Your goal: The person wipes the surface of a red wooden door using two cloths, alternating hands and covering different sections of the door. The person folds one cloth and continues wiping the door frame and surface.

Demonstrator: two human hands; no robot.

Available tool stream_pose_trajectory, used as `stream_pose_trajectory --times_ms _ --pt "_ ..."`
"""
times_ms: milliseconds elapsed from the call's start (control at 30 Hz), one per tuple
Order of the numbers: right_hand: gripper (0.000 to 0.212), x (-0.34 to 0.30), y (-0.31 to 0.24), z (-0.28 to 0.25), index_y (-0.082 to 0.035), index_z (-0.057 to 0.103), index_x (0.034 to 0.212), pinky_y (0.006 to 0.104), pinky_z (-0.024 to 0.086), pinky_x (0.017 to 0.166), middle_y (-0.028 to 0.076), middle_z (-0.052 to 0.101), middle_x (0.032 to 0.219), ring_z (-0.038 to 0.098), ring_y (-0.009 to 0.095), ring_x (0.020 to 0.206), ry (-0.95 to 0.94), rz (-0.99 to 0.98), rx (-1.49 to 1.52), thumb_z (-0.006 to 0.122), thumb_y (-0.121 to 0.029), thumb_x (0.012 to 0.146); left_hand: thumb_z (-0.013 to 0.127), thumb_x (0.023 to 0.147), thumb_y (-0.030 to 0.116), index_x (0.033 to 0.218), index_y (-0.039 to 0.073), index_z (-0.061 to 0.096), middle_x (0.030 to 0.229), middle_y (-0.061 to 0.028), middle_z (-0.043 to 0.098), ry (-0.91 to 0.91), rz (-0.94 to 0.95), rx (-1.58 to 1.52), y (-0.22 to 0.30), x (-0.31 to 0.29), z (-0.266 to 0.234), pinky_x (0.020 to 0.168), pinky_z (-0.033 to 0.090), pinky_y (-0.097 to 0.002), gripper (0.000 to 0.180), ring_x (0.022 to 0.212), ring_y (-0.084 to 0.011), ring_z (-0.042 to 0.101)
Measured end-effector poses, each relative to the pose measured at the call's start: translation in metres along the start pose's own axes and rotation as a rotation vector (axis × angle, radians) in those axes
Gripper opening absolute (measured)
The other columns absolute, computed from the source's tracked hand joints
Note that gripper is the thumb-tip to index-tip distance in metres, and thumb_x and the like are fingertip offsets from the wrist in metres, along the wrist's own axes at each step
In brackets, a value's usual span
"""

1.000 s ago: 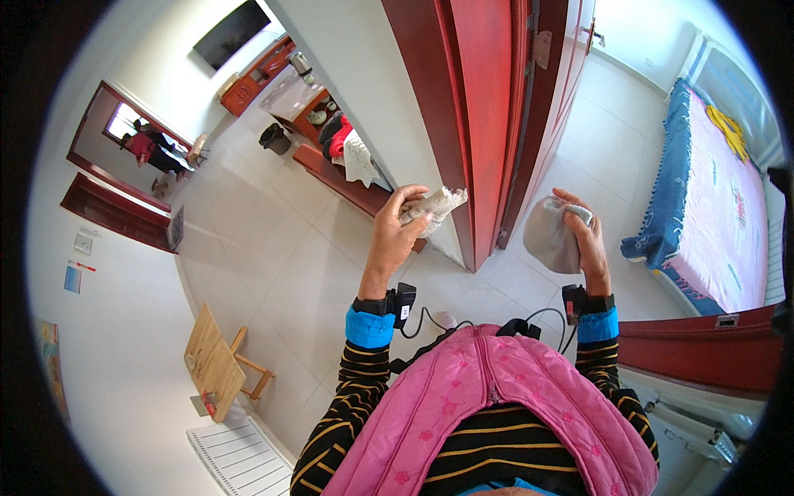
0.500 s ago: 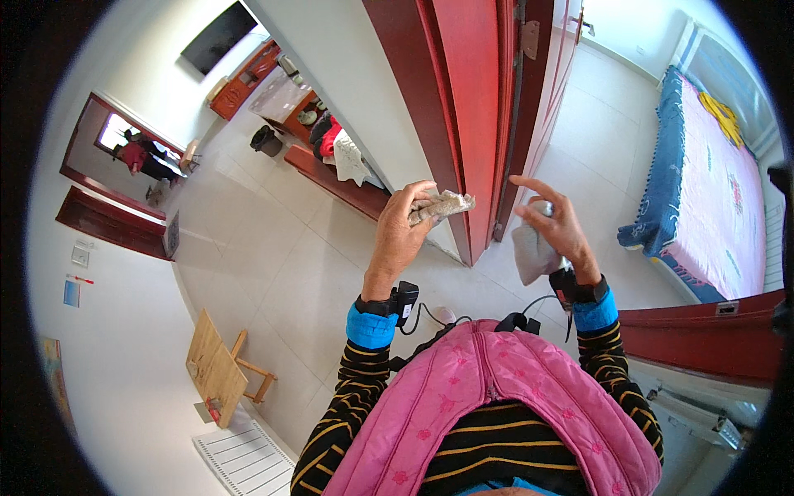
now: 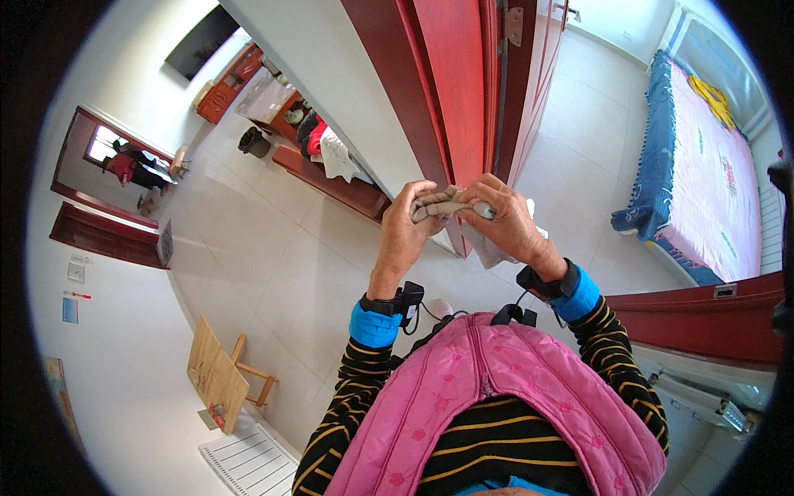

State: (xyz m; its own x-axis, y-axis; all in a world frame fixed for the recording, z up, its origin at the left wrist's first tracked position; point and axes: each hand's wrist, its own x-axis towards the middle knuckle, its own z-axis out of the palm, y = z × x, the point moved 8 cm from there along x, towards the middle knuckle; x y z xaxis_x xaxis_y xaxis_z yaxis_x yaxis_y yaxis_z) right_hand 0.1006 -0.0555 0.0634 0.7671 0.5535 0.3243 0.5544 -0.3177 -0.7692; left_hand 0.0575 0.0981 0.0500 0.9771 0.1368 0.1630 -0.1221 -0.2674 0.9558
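Observation:
My left hand (image 3: 407, 227) and my right hand (image 3: 504, 221) meet in front of my chest, both closed on a crumpled grey-beige cloth (image 3: 440, 204). A loose pale flap of the cloth (image 3: 495, 252) hangs below my right hand. The hands are raised before the edge of an open dark red door (image 3: 447, 91). Both wrists carry a black strap and a blue cuff over striped sleeves.
A bed (image 3: 707, 157) with a pink and blue cover lies through the doorway on the right. A small wooden chair (image 3: 222, 376) stands at the lower left near a white radiator (image 3: 248, 467). A low red bench (image 3: 331, 182) with clothes runs along the wall. Another person stands in a far doorway (image 3: 124, 161).
My right hand, which held a pale cloth apart on the right, has moved left to meet my left hand; both now grip the bunched cloth together.

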Motion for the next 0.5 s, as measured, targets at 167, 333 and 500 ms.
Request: stream_pose_trajectory --times_ms 167,333,500 --pt "0.017 -0.002 -0.003 0.001 -0.005 0.064 0.096 0.0356 0.053 0.076 0.009 0.064 0.097 0.065 0.026 0.089 0.055 -0.090 0.037 0.072 -0.010 0.082 0.061 0.081 -0.006 0.119 -0.001 0.053 0.109 -0.0128 0.066 0.018 -0.032 -0.034 -0.005 0.001 -0.001 0.084 0.053 -0.0292 0.039 0.100 -0.0160 0.063" --pt "0.018 -0.005 0.006 0.009 -0.004 0.062 0.096 0.0358 0.053 0.074 0.011 0.065 0.096 0.067 0.026 0.086 -0.026 0.006 0.037 0.072 -0.010 0.083 0.063 0.078 -0.004 0.117 0.001 0.056 0.108 -0.0072 0.063 0.013 -0.075 -0.094 -0.011 0.000 -0.001 0.085 0.050 -0.0280 0.040 0.100 -0.0133 0.060" --pt "0.018 -0.005 -0.002 0.006 -0.007 0.061 0.096 0.0395 0.053 0.068 0.012 0.065 0.092 0.067 0.031 0.081 0.026 -0.111 0.039 0.068 -0.019 0.086 0.062 0.076 -0.004 0.115 0.002 0.057 0.108 -0.0069 0.063 -0.001 -0.066 -0.086 -0.008 -0.001 -0.002 0.086 0.050 -0.0282 0.039 0.100 -0.0131 0.060"
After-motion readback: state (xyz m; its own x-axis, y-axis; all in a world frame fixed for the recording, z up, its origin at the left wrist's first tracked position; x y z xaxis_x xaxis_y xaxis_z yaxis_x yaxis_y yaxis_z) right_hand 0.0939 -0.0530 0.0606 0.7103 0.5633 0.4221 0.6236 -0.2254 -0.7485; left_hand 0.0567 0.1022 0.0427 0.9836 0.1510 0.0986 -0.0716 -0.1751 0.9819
